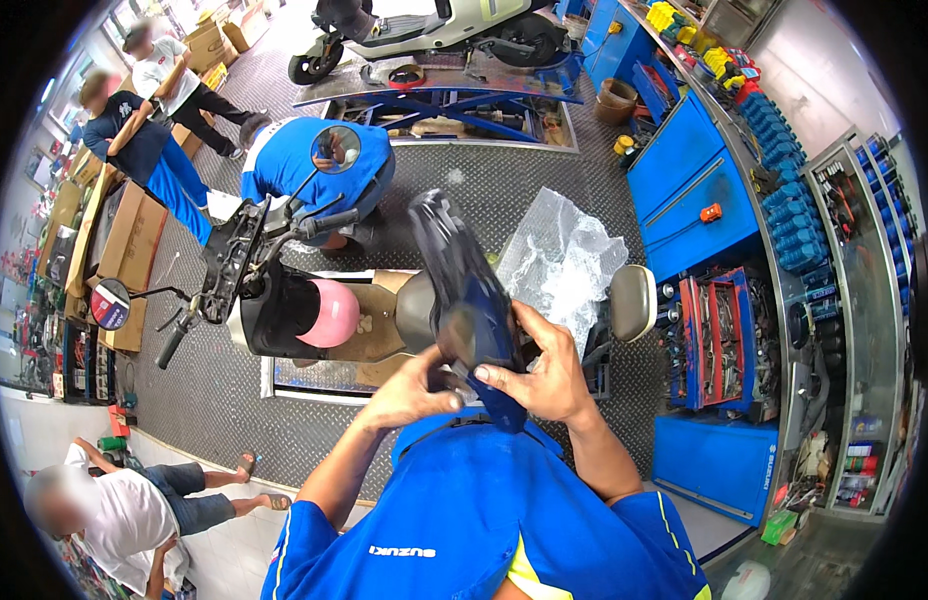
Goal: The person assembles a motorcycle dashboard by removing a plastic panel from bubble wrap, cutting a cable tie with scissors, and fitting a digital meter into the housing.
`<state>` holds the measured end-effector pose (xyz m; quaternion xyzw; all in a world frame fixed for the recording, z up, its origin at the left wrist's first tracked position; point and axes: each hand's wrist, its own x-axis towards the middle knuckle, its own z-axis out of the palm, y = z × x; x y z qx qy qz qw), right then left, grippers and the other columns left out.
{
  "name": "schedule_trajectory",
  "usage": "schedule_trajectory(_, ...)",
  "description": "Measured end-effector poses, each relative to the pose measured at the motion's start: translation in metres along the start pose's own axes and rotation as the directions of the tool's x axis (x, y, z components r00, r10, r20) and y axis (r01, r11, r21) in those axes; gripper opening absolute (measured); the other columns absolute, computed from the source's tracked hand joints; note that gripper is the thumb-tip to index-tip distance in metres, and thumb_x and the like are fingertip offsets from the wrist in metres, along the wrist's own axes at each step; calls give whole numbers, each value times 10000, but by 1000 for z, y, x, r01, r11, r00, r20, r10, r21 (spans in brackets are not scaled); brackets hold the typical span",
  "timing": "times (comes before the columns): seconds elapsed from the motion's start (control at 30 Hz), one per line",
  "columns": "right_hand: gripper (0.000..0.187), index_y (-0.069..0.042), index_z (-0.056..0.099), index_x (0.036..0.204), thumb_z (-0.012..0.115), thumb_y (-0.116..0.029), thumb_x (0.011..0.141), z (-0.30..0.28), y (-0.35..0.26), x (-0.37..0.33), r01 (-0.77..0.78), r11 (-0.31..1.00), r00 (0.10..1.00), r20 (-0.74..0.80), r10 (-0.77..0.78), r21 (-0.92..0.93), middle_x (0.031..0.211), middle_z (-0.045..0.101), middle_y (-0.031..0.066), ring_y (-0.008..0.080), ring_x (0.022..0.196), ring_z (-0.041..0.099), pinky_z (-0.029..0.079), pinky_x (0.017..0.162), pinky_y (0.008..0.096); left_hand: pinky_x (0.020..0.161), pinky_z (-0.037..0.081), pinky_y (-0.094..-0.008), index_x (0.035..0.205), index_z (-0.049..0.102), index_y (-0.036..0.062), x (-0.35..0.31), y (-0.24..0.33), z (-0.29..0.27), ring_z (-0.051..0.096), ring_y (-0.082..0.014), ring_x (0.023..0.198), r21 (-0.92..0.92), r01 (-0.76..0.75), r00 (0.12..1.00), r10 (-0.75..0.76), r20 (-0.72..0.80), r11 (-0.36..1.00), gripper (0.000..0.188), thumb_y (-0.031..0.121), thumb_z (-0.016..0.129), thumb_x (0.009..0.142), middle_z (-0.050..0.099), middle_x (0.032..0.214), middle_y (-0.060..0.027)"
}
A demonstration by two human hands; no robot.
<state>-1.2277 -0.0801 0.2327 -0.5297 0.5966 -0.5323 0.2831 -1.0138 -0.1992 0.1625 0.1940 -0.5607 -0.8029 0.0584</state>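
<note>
A long, glossy black plastic scooter panel is held up in front of my chest, tilted with its far end toward the upper left. My right hand grips its right edge, thumb on the near face and fingers around the side. My left hand is closed at its lower left edge, with part of the fingers hidden behind it. Beyond the panel stands a partly stripped scooter, its front end bare to black frame and wiring. A pink helmet rests on its footboard area, and the dark seat is partly covered by the panel.
Bubble wrap lies beyond my right hand, near a grey-beige backrest pad. A co-worker in blue bends over beyond the scooter. Blue tool cabinets and a red tool rack line the right side. Several people stand or sit at left.
</note>
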Motion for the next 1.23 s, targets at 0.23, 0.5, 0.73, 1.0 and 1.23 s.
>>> schedule_trajectory(0.23,768,62,618,1343,915,-182,678,11,-24,-12,84,953,995,68,-67,-292,1027,723,249,416,896,736,583,782,433,1116,476,-438,1412,495,-10,-1,31,-9,542,-284,1371,-24,-495,825,461,-326,869,1008,523,968,699,616,1335,-158)
schedule_trajectory(0.5,753,22,614,1347,918,-191,692,34,-35,-25,57,952,995,92,-30,-299,929,704,211,391,790,724,567,702,450,1009,576,-413,1479,416,-16,-10,45,21,703,-289,1138,-17,-522,760,456,-463,853,1044,275,1016,676,634,1279,-148)
schedule_trajectory(0.73,748,26,600,1354,910,-204,713,42,-32,-34,78,938,996,70,-58,-336,859,668,189,385,730,696,547,659,453,957,591,-393,1444,424,4,-13,45,18,732,-260,1059,-146,-491,834,415,-363,859,949,98,988,686,727,1095,-147)
schedule_trajectory(1.0,712,19,597,1352,894,-147,726,45,-31,-34,141,947,990,59,-130,-290,924,687,195,383,768,711,560,677,442,892,600,-346,1317,458,26,-17,45,17,750,-227,950,-108,-508,807,429,-406,854,891,119,1019,632,732,1052,-130)
schedule_trajectory(1.23,744,7,588,1389,894,-166,733,42,-27,-30,174,951,984,87,-156,-255,960,700,191,364,784,726,571,693,430,891,596,-331,1321,461,22,-16,43,13,745,-219,969,-42,-523,780,458,-427,851,907,153,1030,627,720,1060,-121)
